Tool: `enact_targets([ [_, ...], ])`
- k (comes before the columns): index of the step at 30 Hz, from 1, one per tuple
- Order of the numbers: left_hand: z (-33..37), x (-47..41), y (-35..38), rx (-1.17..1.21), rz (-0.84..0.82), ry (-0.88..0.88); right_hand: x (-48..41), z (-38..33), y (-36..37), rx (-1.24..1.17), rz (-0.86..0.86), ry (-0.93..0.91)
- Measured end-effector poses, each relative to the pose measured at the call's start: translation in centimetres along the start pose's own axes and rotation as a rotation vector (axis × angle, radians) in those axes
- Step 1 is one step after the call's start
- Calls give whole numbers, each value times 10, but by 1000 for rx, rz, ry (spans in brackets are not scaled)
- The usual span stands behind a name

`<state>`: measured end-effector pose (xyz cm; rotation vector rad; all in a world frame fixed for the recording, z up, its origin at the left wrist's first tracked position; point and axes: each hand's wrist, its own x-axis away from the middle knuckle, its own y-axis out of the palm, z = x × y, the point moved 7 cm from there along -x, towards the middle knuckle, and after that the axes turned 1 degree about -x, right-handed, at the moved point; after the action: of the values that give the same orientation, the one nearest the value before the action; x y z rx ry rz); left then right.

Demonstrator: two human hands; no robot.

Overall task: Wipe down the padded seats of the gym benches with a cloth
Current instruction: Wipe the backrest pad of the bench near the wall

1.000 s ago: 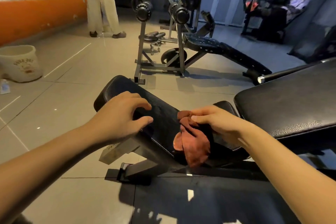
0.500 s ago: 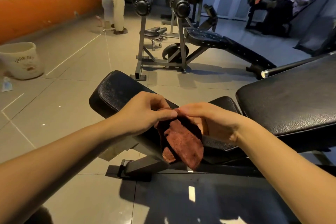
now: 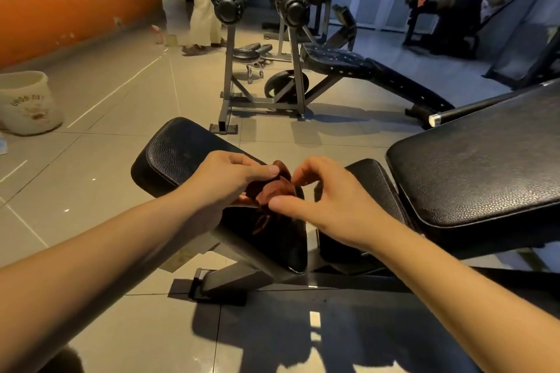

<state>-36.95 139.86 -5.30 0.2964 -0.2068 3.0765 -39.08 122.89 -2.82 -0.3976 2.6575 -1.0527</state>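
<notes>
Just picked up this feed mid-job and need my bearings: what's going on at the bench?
A person holds a reddish-brown cloth bunched between both hands just above the seat pad of a black gym bench. The left hand grips it; the right hand pinches it between thumb and forefinger. The cloth is not spread flat on the padding, so they seem to be gathering or folding it, not wiping. The larger back pad lies to the right.

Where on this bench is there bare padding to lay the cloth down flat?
The seat pad is bare at its far-left end, beyond the left hand. The large pad on the right, past the right hand, is bare as far as it shows. The middle is crowded: both hands pinch the bunched cloth there.
</notes>
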Motion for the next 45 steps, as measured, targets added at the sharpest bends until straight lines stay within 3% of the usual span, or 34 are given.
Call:
enact_targets([
  [5,2,2,7,33,-92,-29,-2,-2,5,61,79,-29],
  [8,7,4,4,-28,-113,2,-11,11,-6,-167,23,52],
  [11,20,-2,-12,-214,-9,140,-15,31,-16,-446,-59,254],
  [14,33,-12,-17,-352,6,236,-21,42,-26,-569,-45,362],
  [16,47,-24,-15,-474,-11,325,-31,44,-35,-519,25,347],
  [22,107,-42,-13,-705,31,694,-46,21,-63,-105,254,55],
  [26,72,-46,-6,-1182,-37,698,-50,41,-2,137,14,85],
  [28,51,-42,-7,-1330,-67,731,-52,45,28,100,-79,86],
  [31,40,-32,-14,-1320,-41,716,-62,33,56,-17,-78,8],
  [35,43,-19,-39,-1274,123,701,-78,40,89,105,-56,9],
  [40,48,-5,-75,-1200,302,660,-105,36,91,74,160,-55],
  [43,42,-5,-87,-1169,332,668,-117,25,101,26,132,-152],
  [45,35,-5,-95,-1141,329,673,-123,41,100,-4,151,-97],
])
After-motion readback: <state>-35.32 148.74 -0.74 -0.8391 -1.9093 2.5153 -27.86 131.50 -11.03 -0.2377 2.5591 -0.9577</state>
